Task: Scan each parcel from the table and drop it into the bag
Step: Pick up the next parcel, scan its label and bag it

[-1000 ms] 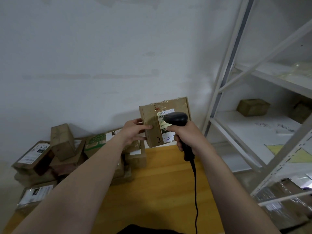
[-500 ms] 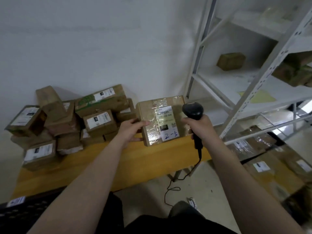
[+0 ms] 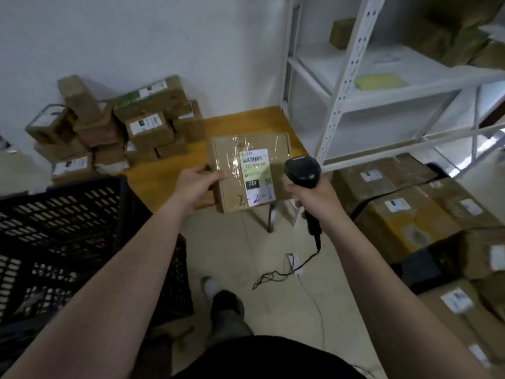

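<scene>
My left hand [image 3: 198,184] grips the left edge of a flat brown cardboard parcel [image 3: 232,184], label side up, held above the front edge of the wooden table [image 3: 246,124]. The white label reads 220 with handwritten marks below. My right hand [image 3: 314,198] is closed around the handle of a black corded barcode scanner [image 3: 302,173], whose head sits just right of the parcel's label. A heap of several brown parcels [image 3: 114,127] lies on the table's left part against the wall. No bag is in view.
A black perforated plastic crate [image 3: 60,236] stands at lower left. White metal shelving [image 3: 352,77] rises on the right with a few boxes on it. Large taped cartons [image 3: 404,212] are stacked on the floor at right. The scanner cable [image 3: 287,272] trails across the tiled floor.
The view has tipped downward, bringing the crate, floor and cartons into sight. The parcel now lies flatter and lower, and the scanner has shifted from over the label to its right side.
</scene>
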